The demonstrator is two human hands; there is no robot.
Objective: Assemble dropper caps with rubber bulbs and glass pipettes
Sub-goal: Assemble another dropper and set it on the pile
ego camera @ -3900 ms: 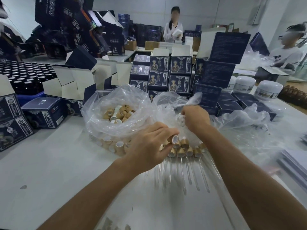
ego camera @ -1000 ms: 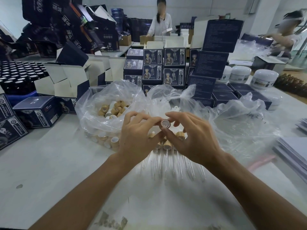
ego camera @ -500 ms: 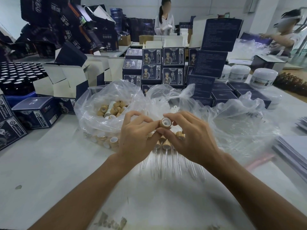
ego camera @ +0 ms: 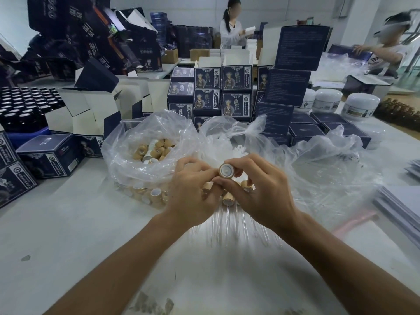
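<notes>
Both hands meet above the bench [ego camera: 68, 235], the left hand [ego camera: 193, 189] and right hand [ego camera: 256, 189] pinching one cap [ego camera: 226, 170] between fingertips, its open end facing the camera. Beneath lie several finished droppers [ego camera: 227, 201], count unclear, pipettes pointing toward the viewer.

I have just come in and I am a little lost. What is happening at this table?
A person is assembling dropper caps. Both hands, left and right, pinch one cap above a row of finished droppers on the table. A bag of loose caps lies to the left.
</notes>
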